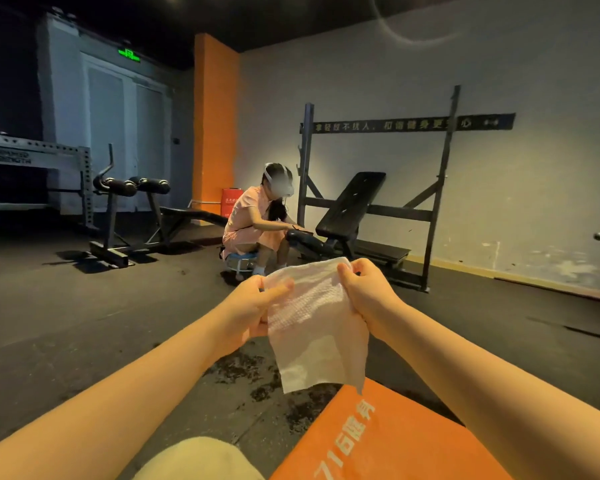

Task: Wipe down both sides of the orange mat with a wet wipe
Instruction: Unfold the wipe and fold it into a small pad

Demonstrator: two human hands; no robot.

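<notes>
I hold a white wet wipe (317, 327) up in front of me, spread between both hands. My left hand (253, 310) pinches its upper left edge, with the thumb lying across the sheet. My right hand (362, 292) grips its upper right edge. The lower part of the wipe hangs loose above the far corner of the orange mat (388, 441). The mat lies flat on the dark floor at the bottom right and carries white printed characters. My right forearm covers part of the mat's right side.
A person in pink (253, 223) sits on a low stool straight ahead, bent over a black weight bench (354, 206) in a rack by the wall. Another bench machine (132, 216) stands at the left. Dark rubber floor (84, 323) lies between. My knee (198, 459) shows at the bottom.
</notes>
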